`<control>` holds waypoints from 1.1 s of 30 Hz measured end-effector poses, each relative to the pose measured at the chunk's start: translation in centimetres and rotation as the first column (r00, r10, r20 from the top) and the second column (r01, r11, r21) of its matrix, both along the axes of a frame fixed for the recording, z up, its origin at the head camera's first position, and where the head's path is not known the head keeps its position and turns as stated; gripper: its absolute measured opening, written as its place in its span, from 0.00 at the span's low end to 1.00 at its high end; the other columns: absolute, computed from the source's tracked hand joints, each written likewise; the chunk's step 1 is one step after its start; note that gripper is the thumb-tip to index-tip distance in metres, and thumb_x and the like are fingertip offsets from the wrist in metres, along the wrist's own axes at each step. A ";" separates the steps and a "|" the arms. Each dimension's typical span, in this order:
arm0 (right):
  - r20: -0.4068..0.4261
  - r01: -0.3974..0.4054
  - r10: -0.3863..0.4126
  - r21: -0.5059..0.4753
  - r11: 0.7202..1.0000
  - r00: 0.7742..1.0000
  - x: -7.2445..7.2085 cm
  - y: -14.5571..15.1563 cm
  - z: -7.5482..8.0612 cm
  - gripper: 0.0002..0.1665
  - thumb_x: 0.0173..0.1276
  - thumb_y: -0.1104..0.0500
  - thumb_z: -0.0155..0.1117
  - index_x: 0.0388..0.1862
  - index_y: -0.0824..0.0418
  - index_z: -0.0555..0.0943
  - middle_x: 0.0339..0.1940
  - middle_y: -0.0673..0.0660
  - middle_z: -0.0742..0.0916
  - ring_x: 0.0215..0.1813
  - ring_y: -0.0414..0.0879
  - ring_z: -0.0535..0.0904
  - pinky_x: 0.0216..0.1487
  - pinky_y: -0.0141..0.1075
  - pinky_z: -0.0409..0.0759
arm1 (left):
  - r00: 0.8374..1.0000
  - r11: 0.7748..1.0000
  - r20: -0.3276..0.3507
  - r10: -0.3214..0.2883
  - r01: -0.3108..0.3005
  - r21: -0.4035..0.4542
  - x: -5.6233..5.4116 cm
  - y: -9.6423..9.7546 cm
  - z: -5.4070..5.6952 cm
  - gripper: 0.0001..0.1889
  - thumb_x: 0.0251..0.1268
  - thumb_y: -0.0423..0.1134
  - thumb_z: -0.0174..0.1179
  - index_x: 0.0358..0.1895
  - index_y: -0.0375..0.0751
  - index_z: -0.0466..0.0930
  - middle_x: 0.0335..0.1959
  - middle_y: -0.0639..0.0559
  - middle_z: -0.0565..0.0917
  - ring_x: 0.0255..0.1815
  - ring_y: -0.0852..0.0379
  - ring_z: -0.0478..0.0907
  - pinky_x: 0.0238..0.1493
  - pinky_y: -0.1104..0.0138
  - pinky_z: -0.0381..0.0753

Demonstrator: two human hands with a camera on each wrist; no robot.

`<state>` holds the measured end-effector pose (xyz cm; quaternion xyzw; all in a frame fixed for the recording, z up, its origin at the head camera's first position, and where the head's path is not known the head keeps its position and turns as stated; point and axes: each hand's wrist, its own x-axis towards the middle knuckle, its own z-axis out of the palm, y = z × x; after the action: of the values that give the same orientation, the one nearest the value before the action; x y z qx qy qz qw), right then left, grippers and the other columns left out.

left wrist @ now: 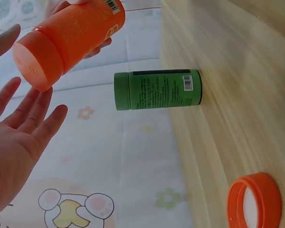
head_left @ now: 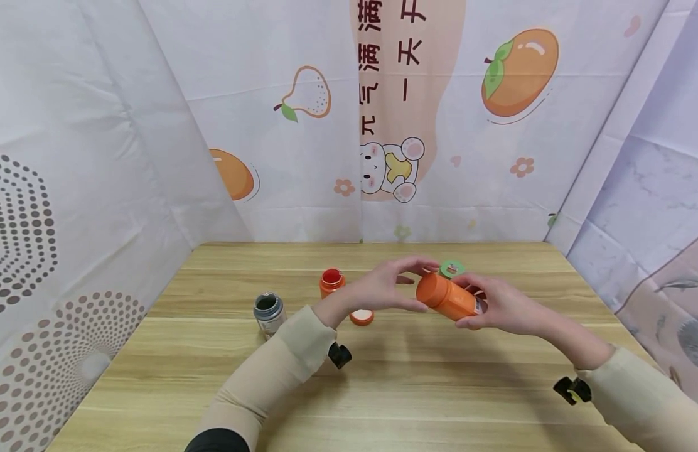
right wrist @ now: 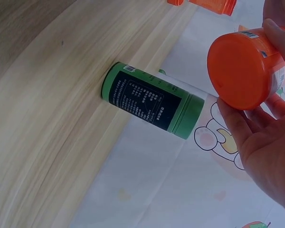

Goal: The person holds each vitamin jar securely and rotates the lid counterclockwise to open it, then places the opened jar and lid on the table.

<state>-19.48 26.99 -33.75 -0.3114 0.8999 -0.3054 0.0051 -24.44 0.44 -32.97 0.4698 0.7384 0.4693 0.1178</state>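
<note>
Tilted above the table, an orange capped bottle (head_left: 449, 297) is gripped near its base by my right hand (head_left: 498, 304). Its orange cap (left wrist: 38, 61) points toward my left hand (head_left: 385, 285), whose fingers are spread around the cap end. In the left wrist view, the fingers of that hand (left wrist: 14, 137) stay extended beside the cap; whether a fingertip touches it I cannot tell. The right wrist view shows the bottle's round base (right wrist: 237, 71), with thumb and fingers curled around the side. Behind the bottle stands a green capped canister (left wrist: 156, 89), upright on the table.
An uncapped orange bottle (head_left: 331, 280) stands behind my left wrist, and a loose orange cap (head_left: 361, 317) with a white inside lies near it. Further left is an open grey jar (head_left: 268, 314). A printed curtain (head_left: 304, 163) rises behind the wooden table (head_left: 417, 389).
</note>
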 end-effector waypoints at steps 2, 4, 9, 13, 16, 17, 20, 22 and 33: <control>0.005 -0.005 0.005 -0.003 1.000 1.000 0.0 0.0 0.0 0.35 0.52 0.50 0.79 0.58 0.57 0.75 0.40 0.47 0.82 0.40 0.42 0.77 0.37 0.34 0.77 | 1.000 1.000 0.006 -0.010 0.010 -0.011 0.0 0.0 -0.1 0.33 0.55 0.34 0.72 0.65 0.44 0.70 0.60 0.57 0.75 0.58 0.65 0.70 0.58 0.67 0.72; 0.006 -0.008 0.008 -0.004 1.000 1.000 0.0 0.0 -0.1 0.36 0.52 0.49 0.79 0.58 0.56 0.75 0.40 0.47 0.82 0.40 0.42 0.77 0.37 0.34 0.77 | 1.000 1.000 0.009 -0.015 0.015 -0.017 0.0 0.1 -0.2 0.31 0.55 0.33 0.71 0.64 0.44 0.72 0.60 0.58 0.75 0.58 0.64 0.70 0.58 0.67 0.72; 0.012 -0.007 0.007 -0.002 1.000 1.000 0.0 0.0 -0.1 0.35 0.53 0.50 0.79 0.58 0.56 0.75 0.40 0.47 0.82 0.40 0.42 0.77 0.37 0.34 0.77 | 1.000 1.000 -0.007 0.006 -0.006 -0.030 0.1 0.2 -0.2 0.28 0.58 0.36 0.70 0.63 0.43 0.73 0.58 0.57 0.76 0.57 0.64 0.71 0.58 0.65 0.73; 0.015 0.003 -0.003 0.003 1.000 1.000 0.1 0.0 -0.1 0.35 0.53 0.52 0.79 0.58 0.56 0.74 0.41 0.47 0.82 0.41 0.42 0.77 0.38 0.34 0.77 | 0.997 0.997 -0.052 0.059 -0.062 -0.052 0.1 0.4 -0.4 0.28 0.60 0.42 0.70 0.63 0.42 0.73 0.53 0.59 0.78 0.53 0.65 0.73 0.56 0.66 0.74; 0.015 0.013 -0.013 0.009 1.000 1.000 0.2 0.0 -0.1 0.35 0.53 0.53 0.79 0.58 0.56 0.74 0.41 0.47 0.82 0.41 0.42 0.77 0.37 0.34 0.77 | 0.989 0.993 -0.120 0.090 -0.097 -0.060 0.1 0.6 -0.6 0.28 0.59 0.45 0.69 0.62 0.42 0.73 0.50 0.61 0.78 0.49 0.66 0.74 0.54 0.70 0.74; 0.013 0.015 -0.015 0.010 1.000 1.000 0.2 0.0 -0.1 0.35 0.53 0.53 0.79 0.58 0.56 0.74 0.41 0.47 0.82 0.41 0.42 0.77 0.37 0.34 0.76 | 0.985 0.993 -0.146 0.093 -0.103 -0.061 0.0 0.6 -0.7 0.29 0.59 0.46 0.70 0.62 0.41 0.73 0.49 0.61 0.79 0.48 0.67 0.74 0.54 0.71 0.74; 0.008 0.017 -0.017 0.006 1.000 1.000 0.1 0.1 -0.1 0.35 0.52 0.52 0.79 0.58 0.57 0.75 0.40 0.47 0.82 0.41 0.42 0.77 0.38 0.35 0.77 | 0.972 0.991 -0.213 0.099 -0.115 -0.065 0.0 0.7 -0.8 0.31 0.57 0.47 0.71 0.62 0.40 0.72 0.51 0.61 0.78 0.49 0.67 0.73 0.54 0.72 0.73; 0.006 0.017 -0.017 0.000 1.000 1.000 0.1 0.1 -0.1 0.35 0.52 0.52 0.80 0.57 0.57 0.75 0.40 0.47 0.82 0.41 0.42 0.77 0.38 0.35 0.77 | 0.970 0.992 -0.224 0.096 -0.113 -0.064 0.0 0.7 -0.8 0.33 0.55 0.47 0.72 0.64 0.42 0.71 0.54 0.60 0.78 0.51 0.68 0.73 0.56 0.71 0.72; -0.009 0.007 -0.007 0.000 1.000 1.000 0.0 0.3 -0.3 0.35 0.52 0.52 0.80 0.57 0.56 0.75 0.40 0.46 0.82 0.40 0.42 0.78 0.36 0.34 0.77 | 0.997 1.000 -0.077 -0.018 0.018 0.003 0.0 0.2 -0.3 0.38 0.53 0.33 0.73 0.68 0.46 0.67 0.65 0.57 0.72 0.63 0.64 0.68 0.60 0.66 0.71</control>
<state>-19.45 27.29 -34.01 -0.3095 0.9011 -0.3038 0.0000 -24.40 0.61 -33.28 0.4946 0.7373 0.4509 0.0925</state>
